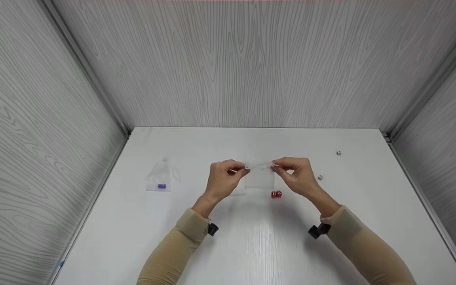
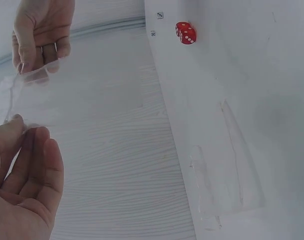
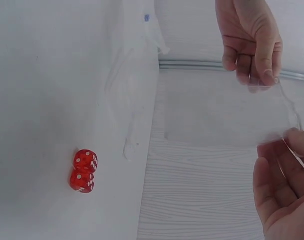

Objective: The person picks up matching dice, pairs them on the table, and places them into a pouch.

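Between my two hands hangs a clear plastic bag (image 1: 259,180), held up by its top edge over the white table. My left hand (image 1: 224,180) pinches one top corner between thumb and fingers. The opposite corner is pinched by my right hand (image 1: 297,176). In both wrist views the bag (image 2: 97,80) looks flat, with nothing inside it. Two red dice (image 1: 276,194) lie side by side on the table, just below the bag's lower right corner in the head view. Another clear bag (image 2: 236,165) lies on the table, mostly hidden behind my left hand in the head view.
At the left lies a clear bag (image 1: 160,172) with blue dice (image 1: 161,186) at its bottom. Two small white dice, one nearer (image 1: 320,177) and one farther back (image 1: 339,152), sit at the right. Grey wood-grain panels (image 1: 236,63) enclose the table (image 1: 251,245) at back and sides.
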{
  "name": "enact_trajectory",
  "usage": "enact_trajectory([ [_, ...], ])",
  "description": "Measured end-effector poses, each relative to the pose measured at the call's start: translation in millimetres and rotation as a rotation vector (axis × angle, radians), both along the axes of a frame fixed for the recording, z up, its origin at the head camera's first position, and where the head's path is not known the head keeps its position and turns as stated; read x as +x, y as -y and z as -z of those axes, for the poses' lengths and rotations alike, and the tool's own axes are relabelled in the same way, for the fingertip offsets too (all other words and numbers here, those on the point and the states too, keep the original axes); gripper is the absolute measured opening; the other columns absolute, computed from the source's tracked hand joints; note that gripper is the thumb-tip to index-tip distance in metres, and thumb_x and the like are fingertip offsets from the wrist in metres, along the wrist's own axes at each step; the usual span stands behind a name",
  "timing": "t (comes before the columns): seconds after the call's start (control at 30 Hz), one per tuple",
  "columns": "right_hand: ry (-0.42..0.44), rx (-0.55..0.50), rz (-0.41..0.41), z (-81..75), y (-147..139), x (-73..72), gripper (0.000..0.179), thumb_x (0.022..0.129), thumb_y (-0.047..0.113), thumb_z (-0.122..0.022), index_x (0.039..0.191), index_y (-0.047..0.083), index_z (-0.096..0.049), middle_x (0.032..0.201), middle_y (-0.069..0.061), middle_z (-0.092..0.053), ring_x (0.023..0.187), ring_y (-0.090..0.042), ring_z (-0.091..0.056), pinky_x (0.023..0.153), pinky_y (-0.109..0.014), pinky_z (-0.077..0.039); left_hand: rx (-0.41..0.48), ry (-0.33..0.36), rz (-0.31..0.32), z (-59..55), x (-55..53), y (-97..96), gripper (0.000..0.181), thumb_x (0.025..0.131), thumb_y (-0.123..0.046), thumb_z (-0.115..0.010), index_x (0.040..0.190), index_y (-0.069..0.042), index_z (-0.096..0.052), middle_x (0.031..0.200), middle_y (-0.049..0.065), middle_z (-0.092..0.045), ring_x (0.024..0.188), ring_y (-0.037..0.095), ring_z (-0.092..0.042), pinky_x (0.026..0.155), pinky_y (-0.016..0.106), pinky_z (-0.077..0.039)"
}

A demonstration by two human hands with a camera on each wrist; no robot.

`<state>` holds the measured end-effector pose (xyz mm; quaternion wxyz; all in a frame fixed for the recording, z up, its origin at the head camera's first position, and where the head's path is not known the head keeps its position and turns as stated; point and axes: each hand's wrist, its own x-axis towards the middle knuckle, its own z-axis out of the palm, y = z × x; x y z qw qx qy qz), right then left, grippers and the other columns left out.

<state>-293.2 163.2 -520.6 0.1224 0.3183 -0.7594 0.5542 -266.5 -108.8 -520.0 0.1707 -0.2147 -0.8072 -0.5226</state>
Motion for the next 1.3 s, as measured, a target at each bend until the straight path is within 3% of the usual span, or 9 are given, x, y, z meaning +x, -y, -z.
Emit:
enact_trajectory([
  [0.43,-0.063,-0.040,0.060,-0.7,7,0.9,0.019,0.097,-0.014,-0.076,0.107,-0.003,-0.088,0.099,-0.022,-0.086,0.092,0.003,-0.078,0.085,-0.012,-0.063,-0.029,-0.059,-0.032,-2.4,-1.8,-7.1,0.009,0.101,-0.008,-0.084,0.106,-0.003,-0.089,0.099,0.012,-0.088,0.087,0.025,-0.085,0.077,0.027,-0.070],
  [0.6,-0.084,-0.056,0.129,3.2,8,3.9,0.018,0.095,-0.013,-0.078,0.104,-0.003,-0.088,0.092,-0.021,-0.086,0.084,0.004,-0.075,0.081,-0.010,-0.062,-0.031,-0.031,-0.050,1.2,-1.3,-6.4,0.006,0.099,-0.009,-0.086,0.101,-0.004,-0.089,0.096,0.011,-0.088,0.083,0.024,-0.084,0.076,0.026,-0.069],
  [0.83,-0.081,-0.059,0.119,10.0,12,8.0,0.018,0.095,-0.014,-0.077,0.104,-0.003,-0.088,0.090,-0.020,-0.086,0.082,0.003,-0.075,0.079,-0.011,-0.062,-0.027,-0.001,-0.025,1.9,0.9,-8.0,0.005,0.099,-0.010,-0.087,0.099,-0.006,-0.090,0.095,0.009,-0.088,0.082,0.022,-0.084,0.076,0.026,-0.069],
  [1.1,-0.101,-0.080,0.180,14.4,15,11.7,0.019,0.092,-0.017,-0.075,0.101,-0.006,-0.087,0.086,-0.018,-0.086,0.077,0.004,-0.073,0.074,-0.010,-0.061,-0.035,0.036,-0.031,5.6,4.6,-3.1,0.007,0.099,-0.011,-0.086,0.094,-0.007,-0.089,0.089,0.007,-0.087,0.077,0.019,-0.081,0.074,0.024,-0.067],
  [1.3,-0.163,-0.078,0.118,15.2,18,16.0,0.018,0.092,-0.018,-0.075,0.100,-0.007,-0.087,0.081,-0.017,-0.084,0.071,0.003,-0.071,0.070,-0.010,-0.060,-0.031,0.050,-0.007,5.1,7.8,-2.9,0.009,0.099,-0.014,-0.086,0.093,-0.009,-0.089,0.088,0.006,-0.087,0.076,0.015,-0.080,0.074,0.025,-0.067],
])
